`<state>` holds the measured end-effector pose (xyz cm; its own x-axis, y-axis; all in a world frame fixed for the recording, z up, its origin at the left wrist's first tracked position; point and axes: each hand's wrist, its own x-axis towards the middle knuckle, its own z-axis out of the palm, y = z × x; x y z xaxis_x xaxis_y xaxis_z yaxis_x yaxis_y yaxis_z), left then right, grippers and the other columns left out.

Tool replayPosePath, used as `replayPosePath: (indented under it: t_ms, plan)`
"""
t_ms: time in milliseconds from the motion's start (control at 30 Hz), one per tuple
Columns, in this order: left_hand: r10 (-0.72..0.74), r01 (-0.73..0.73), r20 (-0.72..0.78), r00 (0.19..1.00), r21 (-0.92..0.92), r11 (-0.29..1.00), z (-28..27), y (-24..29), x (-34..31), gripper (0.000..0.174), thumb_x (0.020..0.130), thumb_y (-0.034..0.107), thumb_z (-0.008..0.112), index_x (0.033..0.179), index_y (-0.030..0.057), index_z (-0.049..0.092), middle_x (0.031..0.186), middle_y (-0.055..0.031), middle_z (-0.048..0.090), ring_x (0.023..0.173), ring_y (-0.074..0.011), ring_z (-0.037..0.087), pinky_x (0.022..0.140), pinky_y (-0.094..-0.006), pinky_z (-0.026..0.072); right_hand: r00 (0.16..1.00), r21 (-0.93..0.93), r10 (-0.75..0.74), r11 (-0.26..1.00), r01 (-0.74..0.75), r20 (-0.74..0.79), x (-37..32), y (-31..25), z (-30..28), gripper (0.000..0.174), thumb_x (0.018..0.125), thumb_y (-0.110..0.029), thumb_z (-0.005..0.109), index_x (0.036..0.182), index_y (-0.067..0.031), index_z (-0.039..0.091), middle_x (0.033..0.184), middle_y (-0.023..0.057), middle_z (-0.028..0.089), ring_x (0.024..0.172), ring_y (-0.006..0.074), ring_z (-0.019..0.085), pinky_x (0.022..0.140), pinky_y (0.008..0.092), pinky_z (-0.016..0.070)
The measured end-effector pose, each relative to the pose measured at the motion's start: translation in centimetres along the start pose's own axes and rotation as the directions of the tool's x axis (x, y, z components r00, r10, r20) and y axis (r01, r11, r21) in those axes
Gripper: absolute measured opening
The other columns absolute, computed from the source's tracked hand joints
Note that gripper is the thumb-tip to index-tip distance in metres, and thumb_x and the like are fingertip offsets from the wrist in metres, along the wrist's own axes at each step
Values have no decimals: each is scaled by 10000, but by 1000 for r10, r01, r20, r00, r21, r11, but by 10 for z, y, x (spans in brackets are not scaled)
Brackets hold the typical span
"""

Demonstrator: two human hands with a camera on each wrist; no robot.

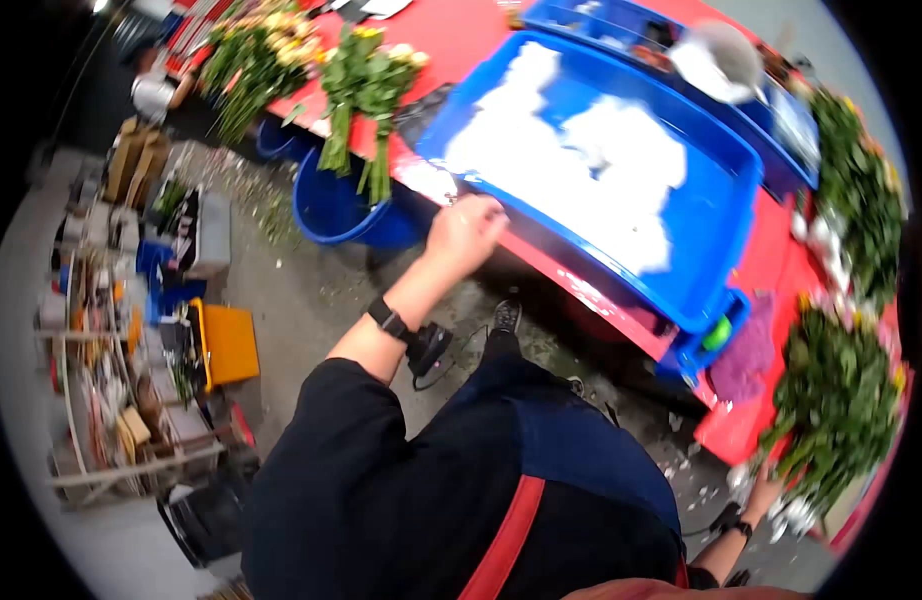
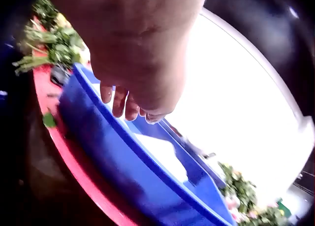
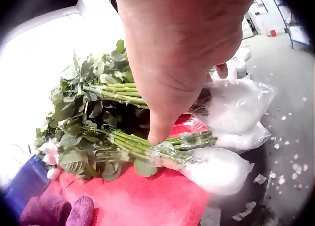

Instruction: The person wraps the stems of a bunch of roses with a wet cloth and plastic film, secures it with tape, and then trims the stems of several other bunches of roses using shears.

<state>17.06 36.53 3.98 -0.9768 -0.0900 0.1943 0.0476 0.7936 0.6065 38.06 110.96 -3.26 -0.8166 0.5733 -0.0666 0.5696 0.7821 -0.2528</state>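
Note:
Above the near left rim of a blue tray (image 1: 716,180) hangs the left hand (image 1: 466,235), its fingers loosely bent and nothing in them. White fluffy material (image 1: 581,165) lies in the tray. The left wrist view shows the same hand (image 2: 142,68) over the tray's wall (image 2: 118,152). At the right, the right hand (image 1: 766,492) is at the stem end of a leafy flower bunch (image 1: 831,400). In the right wrist view the right hand (image 3: 182,63) lies over green stems (image 3: 130,142), its straight thumb at them; most fingers are hidden. White wrapped stem ends (image 3: 219,169) lie beside it.
A purple cloth (image 1: 743,350) and a green object (image 1: 717,334) are near the tray's right corner. More flower bunches (image 1: 366,95) lie on the red table (image 1: 431,45) at the left, above a blue bucket (image 1: 326,205). A yellow crate (image 1: 229,345) stands on the floor.

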Motion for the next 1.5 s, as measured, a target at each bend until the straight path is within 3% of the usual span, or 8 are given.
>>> replayPosePath:
  t_ms: [133,300,600,833,933,1067,1333,1500]
  plan:
    - [-385,419,-257,887,95,903,-56,-153,57,197,818,224,635,913,59,687,940,-177,668,881,-339,651,775,-421,510,998,-248,8,968,-23,-61,63,138,32,788,815,-521,655,1252,106,463,1205,316,553,1124,431,538,950,427,428]
    - [-384,544,-464,798,283,790,-114,-301,128,177,801,210,660,882,56,693,937,-178,654,922,-354,623,815,-435,498,906,-412,368,807,-424,-211,76,4,-9,742,818,-544,639,1166,102,532,1066,312,621,998,434,605,846,461,482]
    - [-731,761,-350,585,548,347,-142,-392,226,592,668,480,771,1091,83,650,1163,-114,639,1161,-274,544,941,-429,398,921,-358,-389,858,368,15,5,-298,19,538,881,-118,610,1360,28,411,1334,237,487,1228,367,473,1030,393,366]
    - [-688,639,-239,685,-257,725,-182,-406,224,262,702,219,714,853,9,669,759,-131,677,683,-233,661,557,-366,511,773,170,-629,774,610,87,-86,-620,37,418,869,3,587,1278,26,505,1272,166,542,1177,263,521,999,346,389]
    - [-672,393,39,740,-835,384,-195,-339,202,141,796,57,617,921,24,563,713,-69,588,544,-189,579,496,-318,504,496,503,-849,514,695,182,-126,-719,57,385,801,-12,665,1172,32,572,1132,171,619,1031,287,609,903,337,458]
    - [-546,227,25,837,-925,306,-190,-238,163,123,830,34,588,937,6,535,759,-75,598,589,-170,587,510,-299,492,137,762,-976,219,609,171,-170,-833,103,601,737,-290,787,1179,37,544,1089,206,607,1006,346,596,872,374,472]
    - [-464,145,-123,877,-854,500,-167,-177,69,208,931,182,611,904,-23,585,751,-33,602,700,-112,605,633,-231,482,-73,800,-799,600,-17,597,-216,-837,127,318,817,-229,708,974,19,584,701,83,626,617,158,596,598,292,492]
    - [-286,325,-369,884,46,944,-202,-158,21,159,787,135,757,833,26,652,843,-67,646,728,-152,607,664,-277,478,-298,695,-683,714,-83,667,-188,-785,106,175,865,-193,619,827,-25,586,659,20,604,538,94,568,501,231,447]
